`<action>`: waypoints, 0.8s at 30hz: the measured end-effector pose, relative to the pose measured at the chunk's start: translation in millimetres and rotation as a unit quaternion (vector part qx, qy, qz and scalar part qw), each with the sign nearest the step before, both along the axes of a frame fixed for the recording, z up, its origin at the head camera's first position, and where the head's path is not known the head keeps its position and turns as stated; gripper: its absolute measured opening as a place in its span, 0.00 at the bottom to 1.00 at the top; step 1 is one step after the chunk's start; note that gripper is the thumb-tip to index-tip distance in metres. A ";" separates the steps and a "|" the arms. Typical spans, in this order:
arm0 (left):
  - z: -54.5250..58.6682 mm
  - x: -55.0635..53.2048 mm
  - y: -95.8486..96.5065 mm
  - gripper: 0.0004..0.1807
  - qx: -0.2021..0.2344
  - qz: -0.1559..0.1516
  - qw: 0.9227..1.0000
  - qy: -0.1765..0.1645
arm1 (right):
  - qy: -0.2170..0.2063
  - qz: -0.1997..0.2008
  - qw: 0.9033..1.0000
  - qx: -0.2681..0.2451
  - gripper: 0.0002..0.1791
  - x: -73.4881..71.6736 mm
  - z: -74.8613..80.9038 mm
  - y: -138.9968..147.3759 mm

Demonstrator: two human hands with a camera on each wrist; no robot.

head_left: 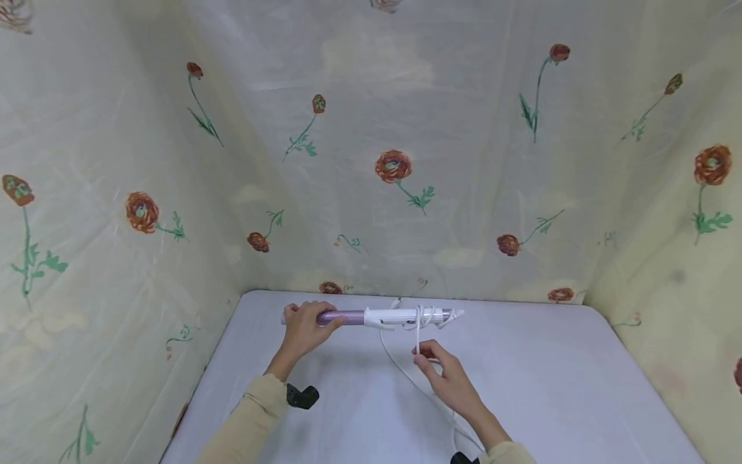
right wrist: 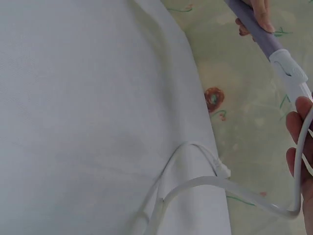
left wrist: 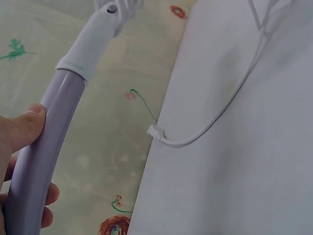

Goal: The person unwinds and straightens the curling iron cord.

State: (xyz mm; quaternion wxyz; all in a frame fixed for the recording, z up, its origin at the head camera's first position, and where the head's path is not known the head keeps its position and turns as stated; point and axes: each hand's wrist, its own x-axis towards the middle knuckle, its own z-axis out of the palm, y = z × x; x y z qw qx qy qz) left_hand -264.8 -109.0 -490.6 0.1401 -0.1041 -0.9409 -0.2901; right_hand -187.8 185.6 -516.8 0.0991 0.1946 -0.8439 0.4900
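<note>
A slim wand-shaped appliance, with a purple tube [head_left: 344, 317] and a white section [head_left: 394, 316], is held level above the table in the head view. My left hand [head_left: 307, 328] grips its purple end, thumb along one side and fingers round the other. Several turns of white cord [head_left: 428, 316] wrap the white section near its right end. Below those turns, my right hand [head_left: 451, 380] pinches the cord between thumb and fingers. In the right wrist view the cord [right wrist: 297, 171] passes across the fingers and loops down towards the table.
The rest of the cord [head_left: 400, 367] trails over the white table [head_left: 551, 386]. Its small white plug [left wrist: 155, 131] lies at the table's far edge. Flower-printed cloth [head_left: 464, 129] hangs behind and along both sides. A black wrist device [head_left: 303, 396] shows beside the left sleeve.
</note>
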 end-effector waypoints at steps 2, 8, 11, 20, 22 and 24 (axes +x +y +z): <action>-0.3 -0.2 0.2 0.21 -0.002 -0.001 1.000 0.000 | 0.026 -0.011 1.000 0.002 0.06 -1.1 1.7 3.3; -2.7 0.6 1.8 0.20 -0.007 -0.001 1.000 0.006 | 0.089 -0.008 0.996 0.030 0.05 -7.5 17.0 12.7; -4.4 1.3 1.7 0.20 -0.009 -0.002 1.000 0.006 | 0.130 -0.002 0.990 0.059 0.05 -12.3 27.9 17.2; -4.4 3.3 -1.5 0.20 -0.009 0.000 1.000 -0.001 | 0.191 0.001 0.974 0.122 0.06 -32.4 56.0 29.5; -4.1 3.4 -2.9 0.20 -0.008 0.000 1.000 -0.002 | 0.196 0.004 0.972 0.128 0.06 -35.8 60.8 31.4; -4.1 2.8 -4.9 0.20 -0.007 -0.001 1.000 0.002 | 0.200 0.009 0.971 0.132 0.06 -38.6 65.4 32.4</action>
